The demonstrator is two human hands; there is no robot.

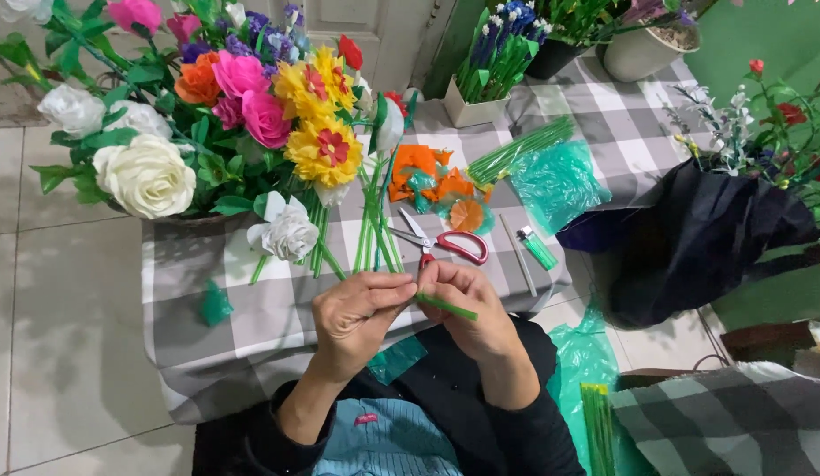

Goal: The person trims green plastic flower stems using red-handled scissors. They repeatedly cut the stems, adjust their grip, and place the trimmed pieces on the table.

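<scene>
While both hands pinch a thin green stem [447,306] between them over the table [251,308] edge, the left hand [357,313] and right hand [467,304] touch. Red scissors [450,242] lie just beyond, a green lighter [538,248] to their right, flowers [242,97] farther back.

A table under a grey-and-white checked cloth [251,308] is carrying red-handled scissors [450,243] at its centre, a green lighter [538,248] at three o'clock, orange paper scraps [428,181] at twelve, and paper flowers [278,115] lying at ten.
</scene>
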